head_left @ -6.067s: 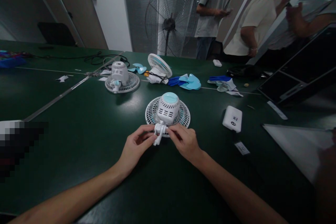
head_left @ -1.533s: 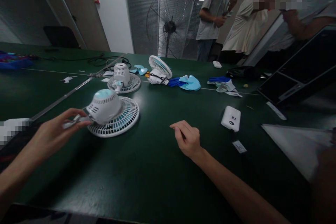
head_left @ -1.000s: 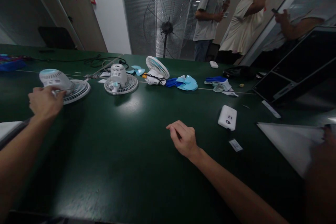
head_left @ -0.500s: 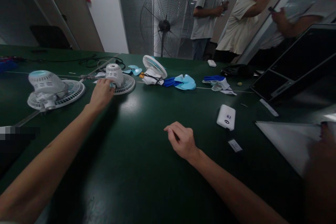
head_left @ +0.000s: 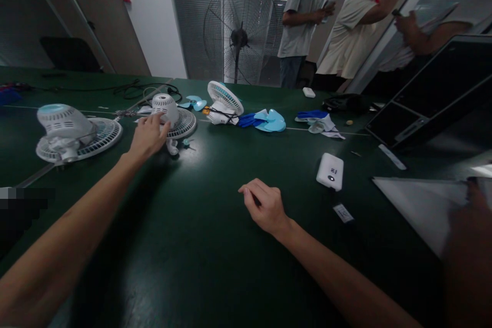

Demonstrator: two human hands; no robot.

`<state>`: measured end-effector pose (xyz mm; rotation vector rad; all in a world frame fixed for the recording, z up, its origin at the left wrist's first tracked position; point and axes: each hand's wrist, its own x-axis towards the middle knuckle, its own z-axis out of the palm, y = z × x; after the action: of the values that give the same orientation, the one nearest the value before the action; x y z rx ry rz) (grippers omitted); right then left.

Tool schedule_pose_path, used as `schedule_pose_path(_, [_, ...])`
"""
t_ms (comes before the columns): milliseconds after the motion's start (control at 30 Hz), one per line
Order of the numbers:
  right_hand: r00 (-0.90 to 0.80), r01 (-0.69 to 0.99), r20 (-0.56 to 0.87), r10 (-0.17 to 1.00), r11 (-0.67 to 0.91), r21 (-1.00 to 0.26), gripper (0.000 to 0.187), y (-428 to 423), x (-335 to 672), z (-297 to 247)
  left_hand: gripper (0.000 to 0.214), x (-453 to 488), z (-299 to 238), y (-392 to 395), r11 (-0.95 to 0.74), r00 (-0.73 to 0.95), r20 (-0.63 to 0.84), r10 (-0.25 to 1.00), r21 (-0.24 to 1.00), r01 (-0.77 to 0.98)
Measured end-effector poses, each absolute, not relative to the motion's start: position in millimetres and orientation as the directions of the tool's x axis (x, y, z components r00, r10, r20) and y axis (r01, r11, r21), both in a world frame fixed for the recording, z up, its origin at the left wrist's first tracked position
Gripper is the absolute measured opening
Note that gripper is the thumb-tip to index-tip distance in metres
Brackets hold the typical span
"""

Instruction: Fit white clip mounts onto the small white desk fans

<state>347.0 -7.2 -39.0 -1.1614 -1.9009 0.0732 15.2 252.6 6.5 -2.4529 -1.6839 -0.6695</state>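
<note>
My left hand (head_left: 149, 136) reaches out beside the middle small fan (head_left: 165, 106), which lies grille down with its white motor housing upward. Its fingers are parted over the fan's near side, and nothing shows between them; whether they touch the fan I cannot tell. Just right of the fingertips are a white bracket-like part (head_left: 172, 147) and a small teal piece (head_left: 187, 142) with a thin shaft. My right hand (head_left: 265, 205) rests on the dark green table (head_left: 215, 266), fingers curled in a loose fist, forefinger slightly forward, holding nothing visible.
Another small fan (head_left: 69, 125) lies at left, and a tilted one (head_left: 223, 105) stands further back. Light blue blades (head_left: 271, 120), gloves (head_left: 321, 120) and a white power bank (head_left: 330, 171) lie on the table. Several people stand beyond; another person's hand (head_left: 478, 200) is at right.
My left hand's fingers have loosened from the teal piece, which now shows to their right with the white part. My right hand has stayed in place.
</note>
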Motion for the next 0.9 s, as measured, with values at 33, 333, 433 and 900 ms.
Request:
schedule_pose_path(33, [-0.175, 0.689, 0.644, 0.744, 0.56, -0.46, 0.027, -7.1, 346.9, -39.6, 0.062, 13.4, 2.4, 256.1, -0.402, 0.308, 0.399, 0.864, 0.176, 0.899])
schedule_pose_path(333, [-0.177, 0.678, 0.621, 0.764, 0.552, -0.486, 0.028, -7.5, 346.5, -39.3, 0.058, 18.7, -11.7, 225.6, -0.516, 0.372, 0.428, 0.824, 0.292, 0.805])
schedule_pose_path(433, [-0.172, 0.691, 0.622, 0.764, 0.544, -0.477, 0.028, -7.1, 346.6, -39.4, 0.062, 26.3, -9.9, 199.0, -0.553, 0.408, 0.419, 0.811, 0.323, 0.768])
schedule_pose_path(900, [0.178, 0.726, 0.706, 0.685, 0.393, -0.565, 0.029, 2.9, 349.4, -38.6, 0.067, 82.0, 4.8, 80.9, -0.813, 0.795, 0.324, 0.512, 0.48, 0.329])
